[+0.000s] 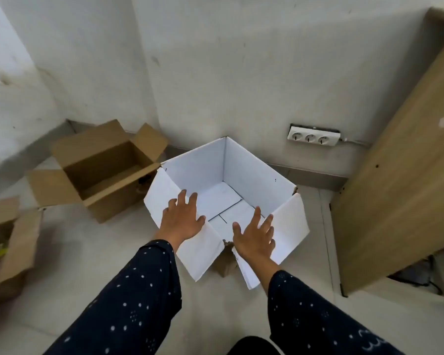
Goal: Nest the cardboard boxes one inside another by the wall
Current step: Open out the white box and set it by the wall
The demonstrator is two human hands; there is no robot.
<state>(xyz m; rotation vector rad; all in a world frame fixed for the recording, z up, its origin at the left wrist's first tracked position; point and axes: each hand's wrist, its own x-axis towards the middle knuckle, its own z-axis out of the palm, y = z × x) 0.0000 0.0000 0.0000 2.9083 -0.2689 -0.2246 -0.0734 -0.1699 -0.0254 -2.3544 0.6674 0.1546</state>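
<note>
White-lined box [241,170] sits open on the floor [128,252], far corner against the wall [241,73], below a triple socket strip [313,137]. Nothing inside, just the bottom flaps showing. Its near flaps are folded outward. Left hand [181,222] lies flat over the near-left flap, fingers spread wide, gripping nothing. Right hand [254,238] is over the near-right flap by the front corner, also splayed flat, holding nothing. Brown box [105,170] is just left of the white one, open, flaps up and out, interior looks bare; the two nearly touch at the white box's left corner. Third brown box [8,249] at the left edge is partly cut off, something yellowish inside, can't tell what. Wooden panel [400,175] leans at right.
</note>
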